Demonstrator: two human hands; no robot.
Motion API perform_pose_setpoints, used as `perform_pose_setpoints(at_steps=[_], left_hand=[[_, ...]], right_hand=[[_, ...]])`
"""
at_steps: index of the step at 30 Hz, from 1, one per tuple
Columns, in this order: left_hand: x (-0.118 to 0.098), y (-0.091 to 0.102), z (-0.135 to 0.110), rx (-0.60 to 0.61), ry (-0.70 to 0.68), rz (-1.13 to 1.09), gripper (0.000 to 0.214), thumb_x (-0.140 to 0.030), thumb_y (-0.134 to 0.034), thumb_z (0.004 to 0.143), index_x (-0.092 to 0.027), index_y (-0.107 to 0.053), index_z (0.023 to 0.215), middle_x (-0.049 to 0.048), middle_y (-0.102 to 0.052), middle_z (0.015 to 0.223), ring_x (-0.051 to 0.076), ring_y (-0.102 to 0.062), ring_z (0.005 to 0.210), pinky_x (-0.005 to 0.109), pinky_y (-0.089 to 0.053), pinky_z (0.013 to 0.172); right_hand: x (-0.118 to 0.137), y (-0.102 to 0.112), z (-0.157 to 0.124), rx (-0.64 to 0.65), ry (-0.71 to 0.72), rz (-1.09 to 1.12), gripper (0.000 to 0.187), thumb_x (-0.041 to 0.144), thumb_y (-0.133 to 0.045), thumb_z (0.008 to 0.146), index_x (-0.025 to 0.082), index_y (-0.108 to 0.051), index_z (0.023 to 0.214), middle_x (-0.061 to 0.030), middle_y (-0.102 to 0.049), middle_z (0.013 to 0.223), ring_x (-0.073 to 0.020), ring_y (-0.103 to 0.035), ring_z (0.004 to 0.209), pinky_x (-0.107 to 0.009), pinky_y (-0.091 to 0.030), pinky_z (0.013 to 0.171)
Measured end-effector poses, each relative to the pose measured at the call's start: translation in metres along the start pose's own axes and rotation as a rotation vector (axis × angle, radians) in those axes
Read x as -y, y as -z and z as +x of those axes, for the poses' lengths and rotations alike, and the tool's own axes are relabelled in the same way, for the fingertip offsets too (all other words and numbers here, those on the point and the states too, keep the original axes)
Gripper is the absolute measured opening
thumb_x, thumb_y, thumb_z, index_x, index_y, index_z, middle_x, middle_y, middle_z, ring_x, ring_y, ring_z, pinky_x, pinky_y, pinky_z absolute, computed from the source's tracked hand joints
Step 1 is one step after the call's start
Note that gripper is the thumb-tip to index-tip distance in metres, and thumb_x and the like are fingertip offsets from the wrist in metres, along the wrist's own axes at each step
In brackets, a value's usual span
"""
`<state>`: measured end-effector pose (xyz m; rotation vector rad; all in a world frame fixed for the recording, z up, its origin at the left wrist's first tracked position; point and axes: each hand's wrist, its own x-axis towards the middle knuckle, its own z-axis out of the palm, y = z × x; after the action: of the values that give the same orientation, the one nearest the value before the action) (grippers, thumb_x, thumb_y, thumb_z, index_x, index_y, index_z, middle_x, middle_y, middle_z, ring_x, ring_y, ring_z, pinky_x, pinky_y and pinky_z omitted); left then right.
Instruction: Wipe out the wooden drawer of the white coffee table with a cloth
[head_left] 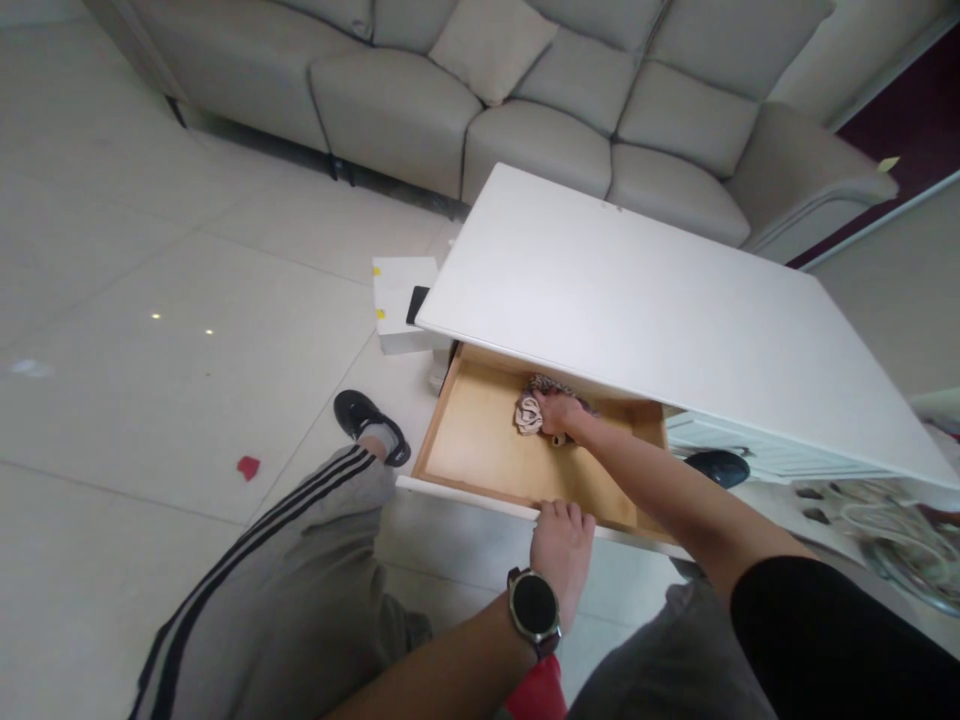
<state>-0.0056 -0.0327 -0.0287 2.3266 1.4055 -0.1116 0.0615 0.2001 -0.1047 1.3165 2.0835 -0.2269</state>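
Observation:
A wooden drawer (480,425) stands pulled out of a white table (645,290). My left hand (564,545), with a watch on its wrist, has its fingers hooked over the drawer's white front edge. Inside the drawer, near its back, my right hand (559,410) is closed around a rolled patterned cloth (529,412). The roll's pale spiral end faces left, and my fingers and palm cover part of it. The cloth rests on or just above the drawer floor; I cannot tell which.
Behind the table runs a grey sofa (397,95) with a cushion (493,45). On the floor left of the table sits a white box (401,300) with a dark flat object (417,304). A red scrap (248,467) lies on the tiles. Cables (892,520) lie at right.

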Motion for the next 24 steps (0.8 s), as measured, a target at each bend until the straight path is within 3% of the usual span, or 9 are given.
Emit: perform_pose_setpoints(at_steps=[8,12,19,24], left_hand=[[0.006,-0.005,-0.006,-0.043,0.007,0.01,0.029,-0.019,-0.044,0.101,-0.014,-0.065,0.121,0.0126,-0.069,0.101,0.027,-0.063,0.097,0.043,-0.044,0.083],[0.007,-0.003,-0.008,-0.025,0.018,0.016,0.032,-0.018,-0.044,0.101,-0.014,-0.064,0.124,0.0124,-0.068,0.106,0.028,-0.064,0.099,0.044,-0.045,0.085],[0.006,-0.007,-0.012,-0.039,0.018,-0.007,0.033,-0.017,-0.043,0.1,-0.015,-0.065,0.124,0.013,-0.069,0.102,0.028,-0.063,0.095,0.043,-0.044,0.079],[0.005,-0.01,-0.012,-0.052,0.012,-0.008,0.033,-0.016,-0.044,0.1,-0.015,-0.069,0.121,0.0138,-0.072,0.104,0.027,-0.064,0.097,0.041,-0.043,0.079]], right_hand=[[0.091,0.045,0.033,-0.209,0.194,-0.035,0.076,0.032,-0.066,0.08,0.023,-0.04,0.151,-0.0257,-0.045,0.149,-0.037,-0.066,0.113,-0.046,-0.054,0.09],[0.116,0.056,0.034,-0.284,0.177,0.024,0.076,0.029,-0.064,0.081,0.025,-0.038,0.152,-0.0246,-0.034,0.157,-0.0343,-0.067,0.11,-0.042,-0.056,0.084],[0.121,0.043,0.003,-0.296,0.284,0.08,0.076,0.029,-0.06,0.084,0.027,-0.038,0.157,-0.019,-0.048,0.143,-0.0311,-0.069,0.101,-0.042,-0.058,0.081],[0.136,0.024,-0.025,-0.268,0.411,0.102,0.062,0.027,-0.059,0.086,0.027,-0.052,0.147,-0.0157,-0.049,0.144,-0.0276,-0.069,0.099,-0.039,-0.058,0.083]])
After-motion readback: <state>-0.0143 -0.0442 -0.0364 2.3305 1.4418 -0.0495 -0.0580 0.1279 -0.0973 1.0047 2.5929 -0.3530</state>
